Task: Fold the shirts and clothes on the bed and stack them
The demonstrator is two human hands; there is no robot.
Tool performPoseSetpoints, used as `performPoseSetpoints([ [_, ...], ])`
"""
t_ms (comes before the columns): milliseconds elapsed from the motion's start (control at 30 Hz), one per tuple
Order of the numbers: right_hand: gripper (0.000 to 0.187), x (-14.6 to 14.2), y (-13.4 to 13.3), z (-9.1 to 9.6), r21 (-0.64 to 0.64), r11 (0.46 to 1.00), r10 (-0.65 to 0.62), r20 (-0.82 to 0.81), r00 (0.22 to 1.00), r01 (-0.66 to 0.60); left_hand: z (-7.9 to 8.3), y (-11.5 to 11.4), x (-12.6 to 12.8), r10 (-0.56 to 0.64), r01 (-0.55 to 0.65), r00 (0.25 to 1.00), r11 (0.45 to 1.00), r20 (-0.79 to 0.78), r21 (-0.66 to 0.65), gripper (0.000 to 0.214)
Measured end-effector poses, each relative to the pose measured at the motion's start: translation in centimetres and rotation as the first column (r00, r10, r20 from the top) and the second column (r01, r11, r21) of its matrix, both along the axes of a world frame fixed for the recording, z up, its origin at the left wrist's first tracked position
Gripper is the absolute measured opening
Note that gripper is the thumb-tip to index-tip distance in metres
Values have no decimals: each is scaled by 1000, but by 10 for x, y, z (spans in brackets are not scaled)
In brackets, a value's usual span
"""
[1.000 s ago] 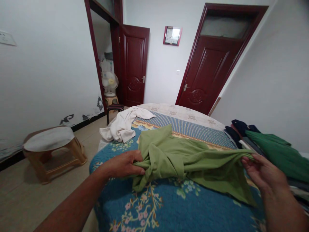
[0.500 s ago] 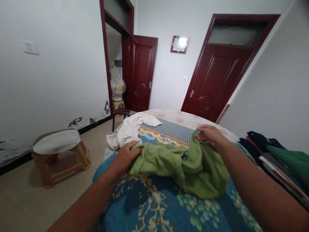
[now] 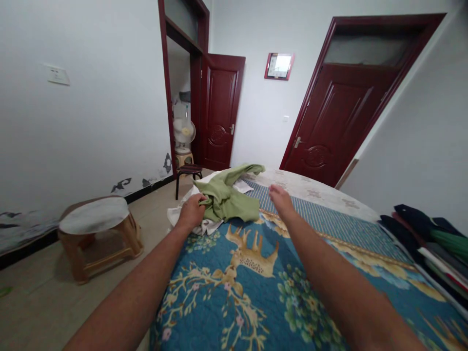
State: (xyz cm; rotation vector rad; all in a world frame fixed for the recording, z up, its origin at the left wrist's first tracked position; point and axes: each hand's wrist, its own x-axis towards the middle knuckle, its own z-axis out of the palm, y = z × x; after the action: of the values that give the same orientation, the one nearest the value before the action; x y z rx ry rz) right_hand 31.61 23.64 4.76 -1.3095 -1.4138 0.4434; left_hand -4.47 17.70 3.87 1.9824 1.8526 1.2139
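A crumpled green garment lies toward the far left of the blue patterned bedspread, on top of a white garment. My left hand grips the green fabric at its near left edge, fingers closed around it. To the right of the cloth, my right hand is held above the bedspread, apart from the garment. Its fingers look stretched forward and hold nothing. Which part of the garment is in my left hand cannot be made out.
Folded clothes are stacked at the right edge. A plastic stool stands on the floor at left, with a small dark stool farther back. Beyond are an open door, a closed door and a fan.
The green garment has moved away and left, from between both hands onto the white garment. My right hand has let go of it; my left hand still holds on.
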Motion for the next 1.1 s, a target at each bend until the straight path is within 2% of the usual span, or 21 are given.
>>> performPoseSetpoints([
  [33, 46, -5, -21, -30, -75, 997, -6, 84, 996, 13, -11, 0, 0, -6, 6, 999, 1000, -33, 7, 24],
  [100, 46, -11, -60, -75, -59, 998, 43, 261, 964, -29, -25, -1, -2, 15, -12, 996, 999, -86, 36, 30],
  [133, 47, -12, -77, -88, -56, 998, 56, 329, 943, -40, -29, -2, -2, 48, -44, 993, 998, -104, 39, 32],
  [200, 46, -12, -100, -99, -63, 995, 102, 452, 886, -83, -31, -5, -4, 139, -138, 983, 990, -119, 14, 35],
  [267, 42, -12, -113, -98, -86, 990, 141, 545, 827, -112, -30, -7, -4, 222, -226, 967, 974, -125, -16, 38],
  [367, 40, -12, -123, -93, -84, 990, 141, 620, 772, -113, -26, -15, -1, 278, -285, 943, 958, -183, -12, 40],
  [467, 39, -13, -136, -94, -63, 994, 111, 651, 751, -92, -23, -28, 9, 310, -297, 903, 951, -296, 91, 35],
  [533, 39, -15, -147, -96, -46, 995, 93, 664, 742, -83, -19, -38, 21, 320, -257, 879, 943, -353, 213, 33],
  [600, 40, -16, -158, -97, -36, 996, 84, 672, 736, -81, -14, -47, 38, 266, -143, 870, 942, -415, 303, 34],
  [700, 42, -17, -172, -96, -40, 995, 92, 677, 730, -88, -14, -52, 73, 61, 100, 839, 959, -540, 265, 42],
  [767, 40, -17, -179, -93, -49, 993, 110, 674, 731, -104, -20, -50, 98, -48, 195, 801, 964, -597, 184, 48],
  [833, 38, -17, -185, -90, -53, 991, 127, 664, 737, -122, -29, -46, 121, -97, 220, 775, 968, -624, 123, 50],
  [933, 37, -17, -190, -88, -51, 991, 127, 648, 751, -124, -39, -37, 143, -111, 218, 754, 972, -648, 87, 36],
  [1000, 37, -17, -191, -88, -52, 991, 126, 636, 762, -120, -38, -31, 147, -100, 207, 749, 974, -655, 88, 27],
  [1100, 36, -15, -190, -89, -60, 989, 141, 617, 774, -132, -26, -25, 135, -42, 159, 761, 980, -648, 123, 26],
])
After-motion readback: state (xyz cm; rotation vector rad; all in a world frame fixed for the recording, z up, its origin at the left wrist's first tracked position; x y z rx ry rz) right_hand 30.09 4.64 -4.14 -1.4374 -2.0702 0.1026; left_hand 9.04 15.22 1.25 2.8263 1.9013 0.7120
